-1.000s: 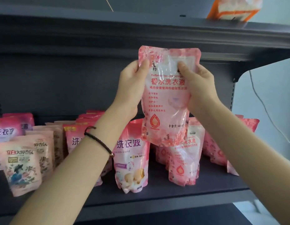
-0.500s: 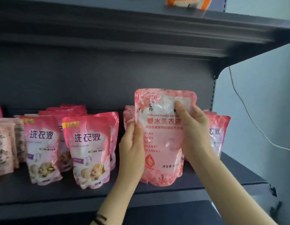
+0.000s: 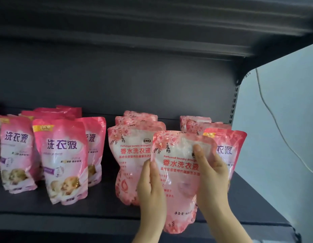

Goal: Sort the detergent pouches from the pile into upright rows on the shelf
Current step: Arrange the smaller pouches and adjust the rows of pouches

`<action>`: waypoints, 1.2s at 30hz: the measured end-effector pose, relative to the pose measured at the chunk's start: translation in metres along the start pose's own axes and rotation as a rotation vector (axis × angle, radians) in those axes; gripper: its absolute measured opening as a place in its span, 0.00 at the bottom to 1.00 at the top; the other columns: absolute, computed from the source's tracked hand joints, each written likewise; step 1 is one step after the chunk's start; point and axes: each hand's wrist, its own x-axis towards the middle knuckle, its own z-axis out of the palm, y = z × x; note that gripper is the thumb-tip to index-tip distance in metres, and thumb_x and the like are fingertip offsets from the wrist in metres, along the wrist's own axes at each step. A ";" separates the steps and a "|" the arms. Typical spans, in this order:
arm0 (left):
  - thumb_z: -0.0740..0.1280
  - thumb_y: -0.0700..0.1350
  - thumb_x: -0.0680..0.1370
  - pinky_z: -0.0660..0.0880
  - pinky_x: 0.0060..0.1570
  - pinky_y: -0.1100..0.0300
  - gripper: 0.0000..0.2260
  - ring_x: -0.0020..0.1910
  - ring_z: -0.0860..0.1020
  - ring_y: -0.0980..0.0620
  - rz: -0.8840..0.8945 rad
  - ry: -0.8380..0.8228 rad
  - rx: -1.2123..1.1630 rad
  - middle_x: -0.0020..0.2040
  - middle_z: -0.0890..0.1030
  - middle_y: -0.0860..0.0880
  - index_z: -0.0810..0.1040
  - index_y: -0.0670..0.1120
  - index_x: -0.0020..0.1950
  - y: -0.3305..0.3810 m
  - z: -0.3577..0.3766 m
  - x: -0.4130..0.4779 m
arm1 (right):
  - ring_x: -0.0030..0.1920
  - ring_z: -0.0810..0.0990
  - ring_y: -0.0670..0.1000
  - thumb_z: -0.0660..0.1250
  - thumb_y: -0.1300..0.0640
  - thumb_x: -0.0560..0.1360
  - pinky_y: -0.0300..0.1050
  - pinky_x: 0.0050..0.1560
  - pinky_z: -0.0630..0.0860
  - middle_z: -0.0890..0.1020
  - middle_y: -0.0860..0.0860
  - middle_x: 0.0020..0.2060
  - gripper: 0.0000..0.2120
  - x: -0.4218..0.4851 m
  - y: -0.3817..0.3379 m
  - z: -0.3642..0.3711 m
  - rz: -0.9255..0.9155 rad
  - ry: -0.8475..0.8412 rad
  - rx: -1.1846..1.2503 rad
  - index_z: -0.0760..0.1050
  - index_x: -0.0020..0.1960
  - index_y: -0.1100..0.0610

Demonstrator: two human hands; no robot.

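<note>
Lining the dark shelf (image 3: pixel 103 206), pouches (image 3: pixel 62 160) stand near a pale wall (image 3: pixel 283 120).

Two hands (image 3: pixel 150 190), at least twelve pouches (image 3: pixel 60 160)

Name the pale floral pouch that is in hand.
The pale pink floral plastic pouch, held by the left hand and right hand; the other floral pouches stand on the dark shelf behind.
</note>
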 end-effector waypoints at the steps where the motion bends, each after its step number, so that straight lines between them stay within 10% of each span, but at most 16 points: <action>1: 0.54 0.56 0.79 0.72 0.40 0.76 0.14 0.44 0.78 0.72 -0.004 -0.015 0.003 0.43 0.80 0.69 0.76 0.73 0.45 -0.002 0.004 0.001 | 0.36 0.83 0.53 0.71 0.48 0.71 0.50 0.37 0.82 0.84 0.52 0.35 0.08 0.004 -0.001 -0.004 -0.015 -0.001 -0.016 0.81 0.38 0.52; 11: 0.53 0.53 0.82 0.74 0.42 0.70 0.13 0.40 0.77 0.62 0.022 0.050 0.036 0.40 0.79 0.56 0.74 0.60 0.44 -0.040 0.044 0.003 | 0.46 0.83 0.55 0.70 0.42 0.72 0.64 0.50 0.80 0.84 0.55 0.42 0.20 0.039 -0.001 -0.041 -0.041 -0.020 -0.215 0.78 0.52 0.59; 16: 0.54 0.56 0.80 0.73 0.41 0.72 0.13 0.38 0.74 0.68 0.033 0.071 0.028 0.37 0.76 0.64 0.74 0.69 0.40 -0.043 0.047 0.004 | 0.42 0.81 0.48 0.66 0.45 0.73 0.44 0.43 0.80 0.82 0.48 0.39 0.08 0.062 -0.022 -0.082 -0.356 0.140 -0.208 0.79 0.42 0.48; 21: 0.55 0.54 0.81 0.71 0.46 0.76 0.11 0.49 0.77 0.70 0.083 0.038 0.026 0.48 0.79 0.69 0.74 0.69 0.56 -0.047 0.043 0.000 | 0.54 0.78 0.48 0.69 0.51 0.76 0.44 0.55 0.75 0.78 0.51 0.57 0.13 0.111 -0.012 -0.117 -0.186 0.226 -0.355 0.74 0.60 0.50; 25: 0.65 0.57 0.78 0.71 0.51 0.76 0.16 0.57 0.77 0.66 0.121 0.023 0.025 0.56 0.79 0.65 0.71 0.55 0.64 -0.055 0.043 -0.013 | 0.41 0.84 0.47 0.68 0.49 0.76 0.40 0.37 0.79 0.86 0.50 0.43 0.10 0.119 0.003 -0.114 0.031 0.006 -0.211 0.80 0.51 0.54; 36: 0.65 0.51 0.78 0.73 0.51 0.70 0.07 0.53 0.78 0.64 0.064 0.126 0.099 0.51 0.79 0.60 0.70 0.60 0.53 -0.076 0.079 0.012 | 0.33 0.81 0.45 0.69 0.53 0.75 0.40 0.34 0.80 0.83 0.47 0.35 0.05 0.121 0.003 -0.140 -0.051 0.148 -0.009 0.81 0.41 0.51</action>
